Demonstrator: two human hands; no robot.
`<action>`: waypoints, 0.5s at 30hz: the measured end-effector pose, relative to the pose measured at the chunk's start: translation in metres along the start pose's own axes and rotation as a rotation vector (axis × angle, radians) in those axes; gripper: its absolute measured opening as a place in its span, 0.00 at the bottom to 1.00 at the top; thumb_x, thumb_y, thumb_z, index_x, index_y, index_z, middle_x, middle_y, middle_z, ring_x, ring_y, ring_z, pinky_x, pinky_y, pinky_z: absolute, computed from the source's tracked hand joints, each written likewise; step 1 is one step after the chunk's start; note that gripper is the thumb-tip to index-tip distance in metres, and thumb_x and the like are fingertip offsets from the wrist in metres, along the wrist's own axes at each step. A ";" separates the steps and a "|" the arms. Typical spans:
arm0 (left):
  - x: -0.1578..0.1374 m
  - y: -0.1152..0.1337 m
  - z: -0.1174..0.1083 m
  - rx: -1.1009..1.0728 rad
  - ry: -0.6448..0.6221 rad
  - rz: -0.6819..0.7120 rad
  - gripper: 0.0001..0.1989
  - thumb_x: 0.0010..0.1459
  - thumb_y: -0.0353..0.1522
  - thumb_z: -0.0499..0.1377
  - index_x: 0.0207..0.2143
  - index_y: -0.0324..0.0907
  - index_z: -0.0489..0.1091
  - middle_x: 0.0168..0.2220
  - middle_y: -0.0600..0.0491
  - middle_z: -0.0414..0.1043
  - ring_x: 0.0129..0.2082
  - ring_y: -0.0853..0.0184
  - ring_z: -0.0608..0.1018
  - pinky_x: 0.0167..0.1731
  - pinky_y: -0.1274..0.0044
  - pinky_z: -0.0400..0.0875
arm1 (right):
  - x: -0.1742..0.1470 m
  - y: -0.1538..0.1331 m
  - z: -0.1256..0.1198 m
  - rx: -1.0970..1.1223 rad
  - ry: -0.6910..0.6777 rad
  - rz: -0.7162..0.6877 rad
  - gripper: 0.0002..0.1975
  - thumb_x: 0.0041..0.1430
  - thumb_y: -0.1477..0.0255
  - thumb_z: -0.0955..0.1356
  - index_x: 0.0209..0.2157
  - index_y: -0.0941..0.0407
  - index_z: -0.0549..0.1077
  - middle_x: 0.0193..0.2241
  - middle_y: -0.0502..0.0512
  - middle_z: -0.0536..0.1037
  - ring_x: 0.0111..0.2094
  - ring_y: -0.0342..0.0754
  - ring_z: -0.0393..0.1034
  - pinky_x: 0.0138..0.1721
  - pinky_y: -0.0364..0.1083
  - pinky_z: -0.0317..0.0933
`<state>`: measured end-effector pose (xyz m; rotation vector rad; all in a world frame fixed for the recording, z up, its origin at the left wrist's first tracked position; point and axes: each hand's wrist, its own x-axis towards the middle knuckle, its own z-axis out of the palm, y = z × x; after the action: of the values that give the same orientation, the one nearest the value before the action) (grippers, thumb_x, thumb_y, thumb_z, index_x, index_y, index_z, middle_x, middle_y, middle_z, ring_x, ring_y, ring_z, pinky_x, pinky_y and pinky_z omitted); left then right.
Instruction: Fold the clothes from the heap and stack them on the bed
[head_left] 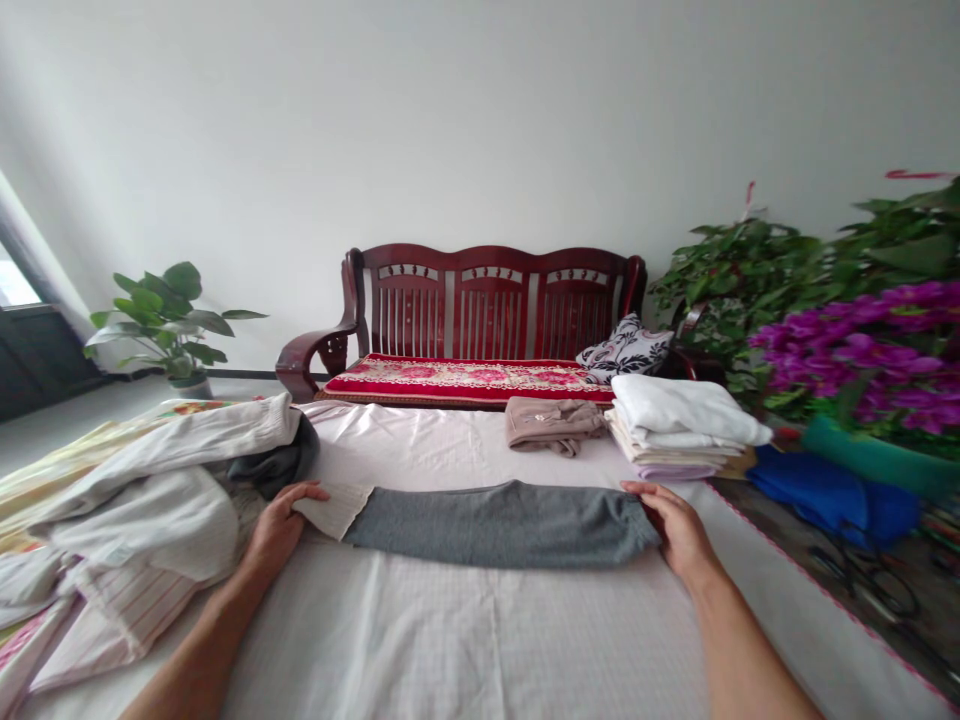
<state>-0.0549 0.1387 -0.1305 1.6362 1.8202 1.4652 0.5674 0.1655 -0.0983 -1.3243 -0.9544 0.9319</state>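
Pinching both ends of the garment (502,524), our left hand (279,522) and right hand (681,528) should pull evenly, parallel to the bench (491,312).

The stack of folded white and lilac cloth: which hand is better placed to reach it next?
Probably the right hand: it holds the grey end of the long fabric garment, nearer this folded stack. The left hand holds the cream end, farther away.

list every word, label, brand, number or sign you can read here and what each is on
No text can be read in this picture.
Brown folded garment: small pale marks, too small to tell whether they are writing.
Light garment at left: a faint greenish mark, too blurred to read.
Gray garment: no lettering visible.
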 end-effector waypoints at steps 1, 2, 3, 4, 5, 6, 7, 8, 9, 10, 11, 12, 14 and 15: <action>0.001 -0.003 0.001 -0.011 0.000 0.009 0.22 0.32 0.32 0.50 0.30 0.41 0.78 0.46 0.45 0.77 0.50 0.52 0.76 0.57 0.63 0.66 | -0.001 -0.003 0.000 -0.050 -0.038 0.002 0.18 0.40 0.60 0.72 0.35 0.55 0.79 0.40 0.58 0.83 0.46 0.60 0.76 0.45 0.53 0.69; 0.002 -0.006 0.001 -0.020 -0.002 0.015 0.23 0.32 0.32 0.50 0.30 0.41 0.78 0.45 0.45 0.77 0.50 0.52 0.76 0.57 0.63 0.66 | -0.002 -0.006 -0.001 -0.118 -0.086 -0.005 0.22 0.40 0.59 0.73 0.39 0.55 0.80 0.43 0.59 0.83 0.47 0.60 0.76 0.45 0.53 0.69; 0.002 -0.008 0.001 -0.026 -0.004 0.017 0.23 0.32 0.33 0.50 0.31 0.41 0.78 0.45 0.45 0.77 0.50 0.52 0.76 0.57 0.62 0.66 | -0.003 -0.009 -0.002 -0.197 -0.136 -0.019 0.26 0.40 0.59 0.74 0.42 0.55 0.79 0.45 0.59 0.82 0.48 0.60 0.75 0.46 0.52 0.69; 0.002 -0.009 0.001 -0.031 -0.003 0.013 0.23 0.33 0.33 0.50 0.31 0.41 0.78 0.44 0.45 0.78 0.50 0.52 0.76 0.56 0.62 0.66 | -0.003 -0.011 -0.003 -0.274 -0.180 -0.036 0.28 0.39 0.59 0.74 0.44 0.55 0.79 0.46 0.59 0.82 0.49 0.60 0.75 0.47 0.52 0.69; 0.002 -0.008 0.001 -0.034 -0.002 0.004 0.23 0.33 0.33 0.50 0.32 0.41 0.78 0.44 0.45 0.78 0.49 0.52 0.77 0.56 0.62 0.67 | -0.004 -0.012 -0.004 -0.342 -0.210 -0.049 0.28 0.38 0.59 0.75 0.44 0.55 0.79 0.45 0.59 0.82 0.48 0.60 0.76 0.47 0.51 0.69; 0.001 -0.007 0.002 -0.039 0.003 -0.006 0.23 0.34 0.33 0.50 0.33 0.41 0.78 0.44 0.46 0.78 0.48 0.52 0.77 0.55 0.62 0.68 | -0.004 -0.012 -0.005 -0.396 -0.228 -0.058 0.28 0.37 0.59 0.75 0.43 0.56 0.79 0.43 0.59 0.83 0.46 0.60 0.76 0.46 0.51 0.69; 0.000 -0.005 0.002 -0.045 0.015 -0.007 0.23 0.35 0.33 0.51 0.34 0.41 0.78 0.44 0.46 0.78 0.48 0.53 0.77 0.54 0.63 0.68 | -0.003 -0.011 -0.006 -0.438 -0.233 -0.068 0.26 0.38 0.59 0.74 0.41 0.56 0.79 0.40 0.59 0.83 0.43 0.60 0.77 0.45 0.52 0.69; -0.001 -0.002 0.002 -0.053 0.033 0.007 0.24 0.36 0.32 0.51 0.35 0.41 0.78 0.45 0.46 0.78 0.48 0.53 0.77 0.55 0.63 0.68 | -0.002 -0.011 -0.006 -0.469 -0.228 -0.085 0.24 0.39 0.58 0.74 0.39 0.56 0.79 0.37 0.58 0.83 0.41 0.59 0.77 0.44 0.52 0.69; -0.002 0.001 0.002 -0.060 0.060 0.036 0.24 0.37 0.32 0.51 0.37 0.41 0.78 0.46 0.46 0.77 0.50 0.53 0.76 0.55 0.64 0.68 | -0.001 -0.010 -0.006 -0.488 -0.210 -0.108 0.23 0.40 0.58 0.73 0.37 0.56 0.79 0.34 0.57 0.83 0.39 0.59 0.77 0.43 0.51 0.69; -0.004 0.004 0.002 -0.063 0.093 0.073 0.24 0.38 0.32 0.51 0.38 0.41 0.78 0.48 0.46 0.76 0.51 0.54 0.76 0.56 0.64 0.67 | 0.001 -0.008 -0.005 -0.497 -0.182 -0.133 0.21 0.41 0.57 0.72 0.36 0.56 0.79 0.32 0.57 0.83 0.38 0.59 0.77 0.42 0.51 0.69; -0.005 0.008 0.002 -0.062 0.126 0.109 0.24 0.39 0.31 0.51 0.39 0.41 0.78 0.50 0.47 0.75 0.53 0.54 0.75 0.57 0.65 0.66 | 0.003 -0.007 -0.005 -0.492 -0.142 -0.156 0.21 0.42 0.57 0.72 0.36 0.56 0.79 0.32 0.56 0.83 0.37 0.58 0.77 0.42 0.51 0.69; -0.006 0.010 0.001 -0.055 0.151 0.133 0.24 0.39 0.31 0.51 0.39 0.41 0.78 0.51 0.47 0.75 0.53 0.54 0.74 0.58 0.65 0.65 | 0.005 -0.006 -0.004 -0.474 -0.096 -0.173 0.21 0.43 0.56 0.72 0.37 0.56 0.79 0.32 0.56 0.83 0.38 0.58 0.77 0.42 0.50 0.69; -0.006 0.013 0.000 -0.022 0.139 0.126 0.23 0.38 0.31 0.51 0.37 0.41 0.79 0.50 0.46 0.75 0.52 0.53 0.75 0.56 0.64 0.67 | 0.010 -0.004 -0.003 -0.422 -0.033 -0.171 0.24 0.46 0.55 0.71 0.40 0.56 0.79 0.35 0.57 0.83 0.40 0.58 0.77 0.43 0.50 0.68; -0.005 0.013 0.000 0.000 0.105 0.104 0.23 0.37 0.31 0.51 0.35 0.42 0.79 0.48 0.46 0.76 0.50 0.53 0.76 0.55 0.64 0.68 | 0.013 -0.002 -0.003 -0.401 -0.035 -0.158 0.25 0.47 0.54 0.70 0.42 0.56 0.78 0.37 0.58 0.83 0.41 0.58 0.77 0.44 0.50 0.68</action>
<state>-0.0457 0.1320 -0.1218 1.7078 1.8139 1.6237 0.5743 0.1768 -0.0958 -1.5415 -1.3006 0.6644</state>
